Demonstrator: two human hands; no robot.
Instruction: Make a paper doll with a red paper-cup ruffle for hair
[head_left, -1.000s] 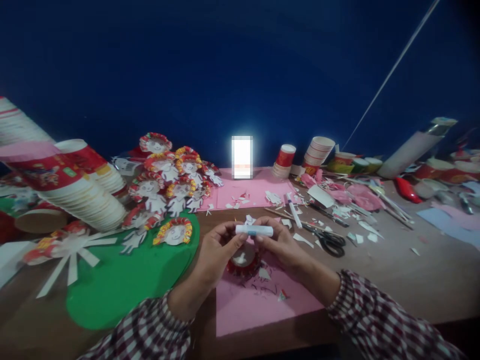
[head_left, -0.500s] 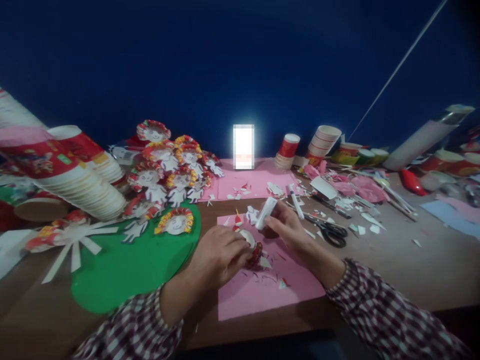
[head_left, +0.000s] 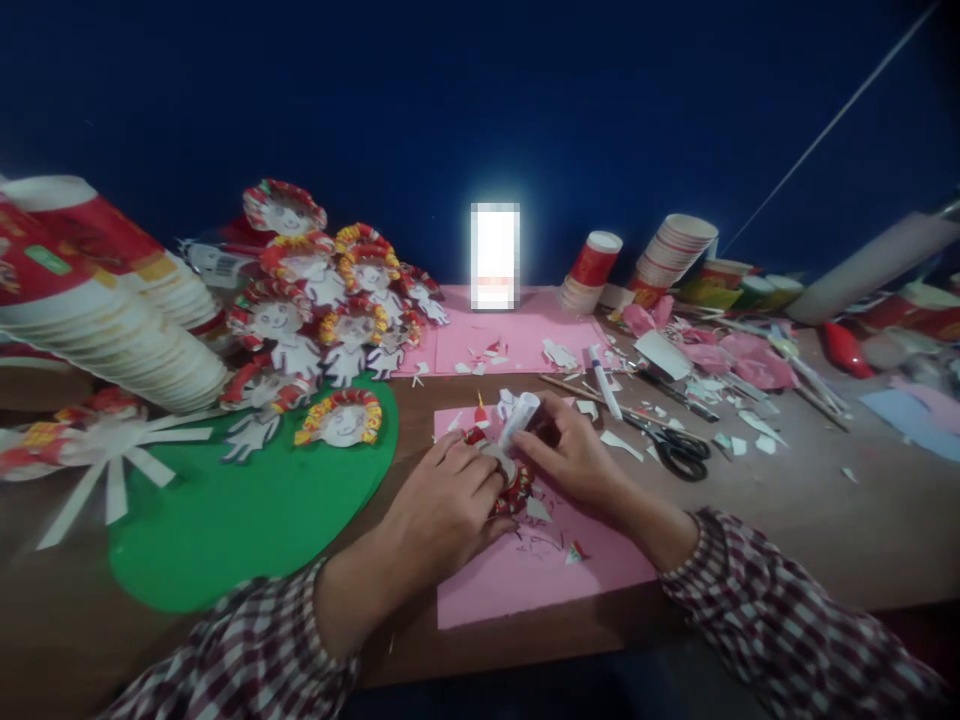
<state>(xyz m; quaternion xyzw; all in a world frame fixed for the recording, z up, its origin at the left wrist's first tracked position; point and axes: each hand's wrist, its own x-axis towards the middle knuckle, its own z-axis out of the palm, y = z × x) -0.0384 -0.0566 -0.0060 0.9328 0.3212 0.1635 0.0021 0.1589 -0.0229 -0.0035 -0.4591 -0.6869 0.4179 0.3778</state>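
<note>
My left hand bends its fingers over a red and white paper craft piece, holding it against the pink sheet. Much of the piece is hidden under those fingers. In my right hand is a white tube like a glue stick, tilted, its lower end at the pale round middle of the piece. Whether the two touch I cannot tell. A white paper figure and a small red pointed scrap lie just behind.
On the left, finished-looking paper figures are piled beside a green sheet and stacked paper cups. To the right are scissors, a capped white marker, paper scraps and more cups. A bright blurred patch stands at the back.
My right hand has brought the white tube down and left onto or close to the craft piece. My left hand stays on the piece. The whole view has shifted slightly.
</note>
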